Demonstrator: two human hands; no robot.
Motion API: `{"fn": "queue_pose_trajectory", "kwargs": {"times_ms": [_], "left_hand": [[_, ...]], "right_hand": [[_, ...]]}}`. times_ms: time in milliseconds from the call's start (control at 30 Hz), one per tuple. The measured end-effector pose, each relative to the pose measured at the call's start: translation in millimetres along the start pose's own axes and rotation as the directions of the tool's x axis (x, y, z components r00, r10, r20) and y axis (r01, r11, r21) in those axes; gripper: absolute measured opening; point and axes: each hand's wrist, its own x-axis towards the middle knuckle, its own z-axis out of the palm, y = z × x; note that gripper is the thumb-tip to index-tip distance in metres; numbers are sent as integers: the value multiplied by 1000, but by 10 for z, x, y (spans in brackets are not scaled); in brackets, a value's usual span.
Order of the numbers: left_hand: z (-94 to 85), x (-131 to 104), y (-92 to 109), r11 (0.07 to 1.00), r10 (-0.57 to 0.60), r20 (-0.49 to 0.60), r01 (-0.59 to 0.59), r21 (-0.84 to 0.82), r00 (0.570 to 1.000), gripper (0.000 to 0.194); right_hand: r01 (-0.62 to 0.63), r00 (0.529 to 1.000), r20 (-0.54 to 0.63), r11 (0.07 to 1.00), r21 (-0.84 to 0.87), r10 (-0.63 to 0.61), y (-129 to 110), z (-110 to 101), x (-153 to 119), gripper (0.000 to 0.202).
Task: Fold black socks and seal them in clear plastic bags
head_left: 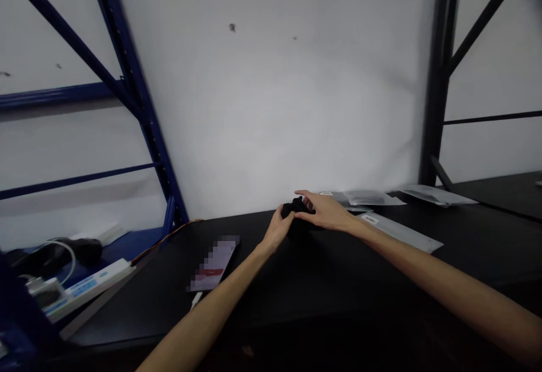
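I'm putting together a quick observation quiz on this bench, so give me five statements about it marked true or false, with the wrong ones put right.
1. The left hand and right hand are both at a small black item. True.
2. The phone lies to the right of both hands. False: the phone lies to their left.
3. Flat plastic packets lie to the right of the black item. True.
4. The tabletop is white. False: the tabletop is black.
5. A white power strip shows at the left. True.
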Motion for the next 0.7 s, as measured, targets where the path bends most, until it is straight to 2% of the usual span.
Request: {"fn": "queue_pose_trajectory", "kwargs": {"times_ms": [100, 233, 267, 333, 433, 500, 533, 600, 667, 700], "left_hand": [[26, -14, 28, 999, -30, 56, 32, -29, 998, 42], [24, -14, 64, 999, -29, 115, 33, -36, 993, 48], [7, 0, 57, 999, -29, 84, 30, -10, 996, 47], [-46, 45, 17, 994, -46, -54, 51, 96, 997, 40], [-128, 121, -66, 954, -34, -259, 108, 278, 965, 32], [-146, 140, -94, 923, 39, -274, 71, 378, 961, 31], [-139, 133, -92, 903, 94, -234, 16, 430, 968, 29], [-99, 87, -60, 843, 214, -61, -153, 516, 975, 26], [-45, 15, -7, 754, 284, 179, -334, 565, 942, 34], [-21, -22, 19, 720, 279, 280, -393, 572, 919, 42]], "right_hand": [[-10, 1000, 28, 996, 92, 8, 126, 32, 22, 53], [72, 985, 145, 983, 169, -97, 403, -219, -121, 52], [88, 973, 196, 980, 179, -123, 478, -308, -166, 47], [68, 943, 305, 976, 208, -130, 626, -472, -249, 35], [-8, 905, 417, 977, 212, -83, 829, -613, -325, 25], [-29, 903, 427, 986, 165, -45, 945, -622, -342, 25], [-33, 906, 422, 990, 135, -28, 996, -608, -343, 26], [-44, 909, 416, 996, 75, 9, 1079, -564, -339, 28], [-77, 908, 415, 997, 20, 62, 1140, -524, -337, 30], [-101, 904, 417, 995, -3, 93, 1164, -511, -339, 31]]}}
